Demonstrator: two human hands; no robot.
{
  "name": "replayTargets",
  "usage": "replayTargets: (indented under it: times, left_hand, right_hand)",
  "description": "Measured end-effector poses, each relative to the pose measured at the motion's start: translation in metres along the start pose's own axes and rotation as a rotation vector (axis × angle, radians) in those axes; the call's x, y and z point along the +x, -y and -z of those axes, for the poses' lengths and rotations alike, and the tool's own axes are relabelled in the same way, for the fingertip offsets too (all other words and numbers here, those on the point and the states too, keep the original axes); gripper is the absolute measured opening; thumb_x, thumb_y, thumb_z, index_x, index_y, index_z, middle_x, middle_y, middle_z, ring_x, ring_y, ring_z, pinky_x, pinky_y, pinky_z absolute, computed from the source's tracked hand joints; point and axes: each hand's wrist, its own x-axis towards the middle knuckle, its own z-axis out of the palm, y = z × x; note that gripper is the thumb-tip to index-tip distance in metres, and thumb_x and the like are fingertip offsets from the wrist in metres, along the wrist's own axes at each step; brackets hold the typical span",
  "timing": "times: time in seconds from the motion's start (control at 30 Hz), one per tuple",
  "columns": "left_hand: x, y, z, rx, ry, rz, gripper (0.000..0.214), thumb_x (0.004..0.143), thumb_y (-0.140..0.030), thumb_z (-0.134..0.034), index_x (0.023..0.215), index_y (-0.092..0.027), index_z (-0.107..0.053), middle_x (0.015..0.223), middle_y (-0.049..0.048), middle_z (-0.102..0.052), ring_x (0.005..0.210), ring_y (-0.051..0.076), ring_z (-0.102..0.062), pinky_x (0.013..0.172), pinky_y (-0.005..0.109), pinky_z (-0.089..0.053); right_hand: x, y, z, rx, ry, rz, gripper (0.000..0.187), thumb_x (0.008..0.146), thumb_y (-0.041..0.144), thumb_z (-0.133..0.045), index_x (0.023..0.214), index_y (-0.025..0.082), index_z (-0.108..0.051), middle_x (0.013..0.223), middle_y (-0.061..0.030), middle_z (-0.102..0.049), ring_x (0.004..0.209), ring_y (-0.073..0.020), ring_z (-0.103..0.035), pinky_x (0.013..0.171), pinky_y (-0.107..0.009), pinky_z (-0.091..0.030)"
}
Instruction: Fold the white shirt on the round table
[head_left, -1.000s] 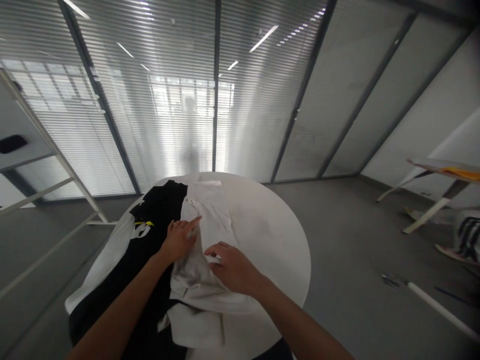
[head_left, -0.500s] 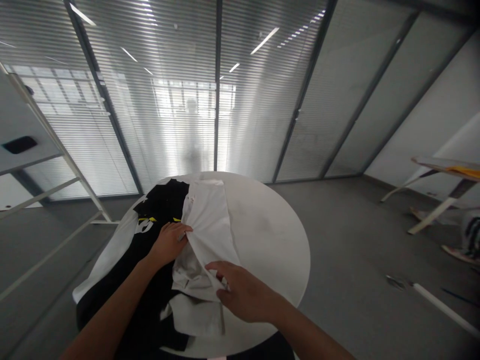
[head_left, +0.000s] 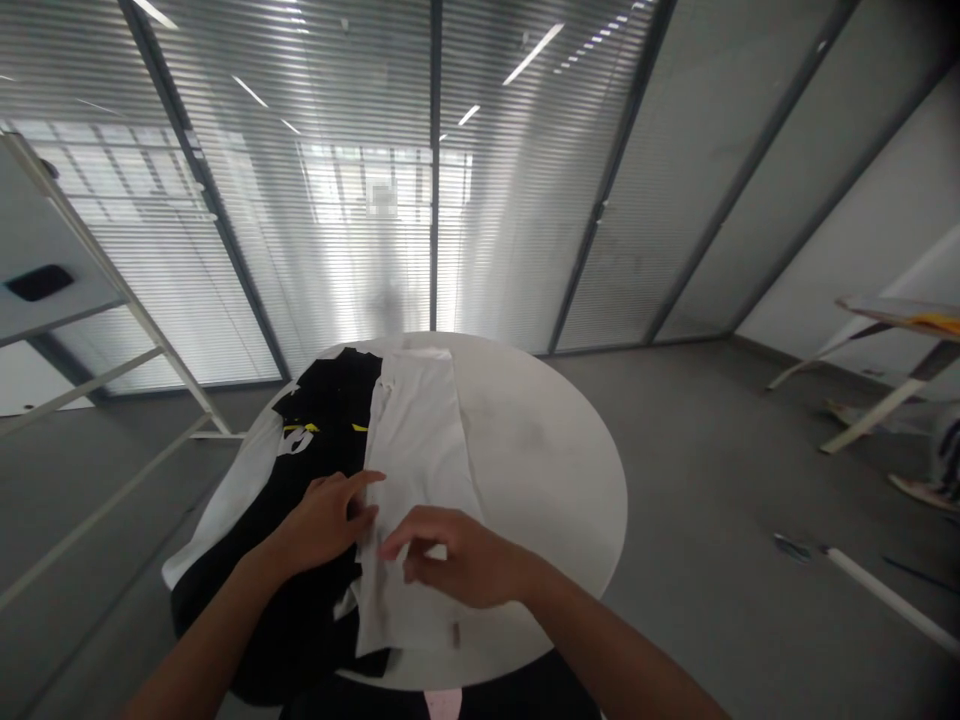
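A black-and-white garment [head_left: 322, 400] lies on a round white table [head_left: 555, 480], with a yellow-and-white print on its black part. Its white panel [head_left: 420, 440] is folded over to the right of the black and lies mostly smooth, with small wrinkles along its left edge. My left hand [head_left: 326, 520] rests at the seam between black and white, index finger and thumb apart on the white cloth. Over the lower white panel is my right hand [head_left: 469, 560], fingers bent, with a gap between thumb and index; whether its fingertips touch the cloth I cannot tell.
Behind the table stands a glass partition [head_left: 510, 220] with blinds. A white-framed stand [head_left: 142, 320] is at the left. On the right are another table [head_left: 892, 315] and a white pole [head_left: 885, 595] on the grey floor.
My right hand has let go of the white cloth and moved up and left. The panel's lower part now lies flat, covering the bunched cloth. My left hand has slid down the seam, fingers spread.
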Motion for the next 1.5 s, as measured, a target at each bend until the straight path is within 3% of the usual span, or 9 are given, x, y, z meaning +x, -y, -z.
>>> replayTargets:
  times: [0.27,0.37,0.6,0.73,0.9,1.03,1.2,1.33,1.5]
  left_hand:
    - [-0.044,-0.014,0.003,-0.078,0.083,-0.009,0.063,0.075,-0.017,-0.05,0.137,-0.031,-0.052,0.121,0.0039,-0.064,0.109,0.024,-0.056,0.102,0.042,-0.035]
    - [-0.048,-0.011,-0.009,-0.101,0.023,-0.002,0.059,0.075,-0.016,-0.05,0.133,-0.028,-0.054,0.122,0.0047,-0.063,0.115,0.025,-0.053,0.107,0.044,-0.03]
    - [-0.039,-0.017,-0.027,-0.25,-0.191,0.084,0.027,0.083,-0.027,-0.052,0.108,-0.022,-0.057,0.092,0.0028,-0.062,0.093,0.021,-0.06,0.098,0.044,-0.041]
    - [-0.044,-0.025,-0.024,-0.426,-0.267,0.116,0.028,0.084,-0.028,-0.054,0.11,-0.022,-0.05,0.087,0.0005,-0.058,0.086,0.018,-0.06,0.086,0.035,-0.048]
    - [-0.061,-0.031,-0.021,-0.63,-0.285,0.181,0.028,0.085,-0.034,-0.055,0.11,-0.024,-0.05,0.082,-0.0015,-0.056,0.075,0.015,-0.06,0.069,0.029,-0.05]
    - [-0.074,-0.03,-0.021,-0.781,-0.259,0.291,0.03,0.082,-0.036,-0.06,0.108,-0.023,-0.053,0.082,-0.0018,-0.055,0.073,0.014,-0.061,0.067,0.027,-0.052]
    - [-0.084,-0.024,-0.029,-0.975,-0.235,0.449,0.033,0.076,-0.042,-0.065,0.101,-0.023,-0.055,0.078,-0.0046,-0.051,0.07,0.015,-0.062,0.067,0.031,-0.058]
    - [-0.085,-0.021,-0.035,-0.96,-0.214,0.528,0.032,0.073,-0.04,-0.067,0.097,-0.023,-0.056,0.08,-0.0039,-0.054,0.07,0.016,-0.064,0.066,0.032,-0.059]
    - [-0.091,-0.026,-0.041,-0.96,-0.172,0.47,0.035,0.07,-0.038,-0.07,0.099,-0.024,-0.057,0.072,-0.006,-0.049,0.067,0.014,-0.059,0.066,0.031,-0.058]
  right_hand:
    - [-0.014,-0.086,0.032,-0.362,-0.406,-0.429,0.033,0.082,0.009,-0.051,0.112,0.017,-0.063,0.098,-0.0074,-0.066,0.084,-0.0153,-0.06,0.081,-0.031,-0.047]
    - [-0.027,-0.074,0.028,-0.419,-0.35,-0.385,0.039,0.078,0.01,-0.055,0.116,0.018,-0.061,0.111,-0.0091,-0.063,0.102,-0.0188,-0.058,0.093,-0.034,-0.043]
    - [-0.037,-0.018,-0.011,-0.49,0.117,-0.171,0.082,0.068,0.047,-0.078,0.14,0.029,-0.042,0.131,-0.0079,-0.052,0.123,-0.0268,-0.043,0.106,-0.042,-0.026]
    - [-0.028,-0.024,-0.037,-0.66,0.012,-0.195,0.083,0.07,0.055,-0.076,0.14,0.028,-0.042,0.131,-0.0104,-0.051,0.119,-0.0289,-0.044,0.103,-0.045,-0.026]
    - [-0.016,-0.028,-0.04,-0.68,-0.137,-0.106,0.019,0.095,0.025,-0.048,0.11,0.022,-0.06,0.097,-0.0048,-0.066,0.092,-0.0187,-0.056,0.09,-0.037,-0.033]
    - [-0.017,-0.019,-0.027,-0.597,-0.195,-0.081,0.016,0.091,0.021,-0.05,0.104,0.02,-0.06,0.09,-0.0025,-0.066,0.085,-0.0157,-0.058,0.085,-0.032,-0.035]
    - [-0.021,-0.013,-0.036,-0.779,0.047,0.05,0.045,0.086,0.038,-0.061,0.129,0.031,-0.052,0.098,-0.0033,-0.063,0.09,-0.0208,-0.054,0.084,-0.036,-0.035]
    - [-0.014,-0.022,-0.049,-0.908,0.084,0.119,0.02,0.094,0.031,-0.05,0.11,0.028,-0.062,0.091,-0.0046,-0.063,0.088,-0.0205,-0.053,0.087,-0.04,-0.033]
    - [-0.001,-0.016,-0.031,-0.539,-0.001,0.138,0.018,0.096,0.035,-0.051,0.102,0.022,-0.062,0.096,-0.0041,-0.063,0.093,-0.0162,-0.056,0.089,-0.033,-0.038]
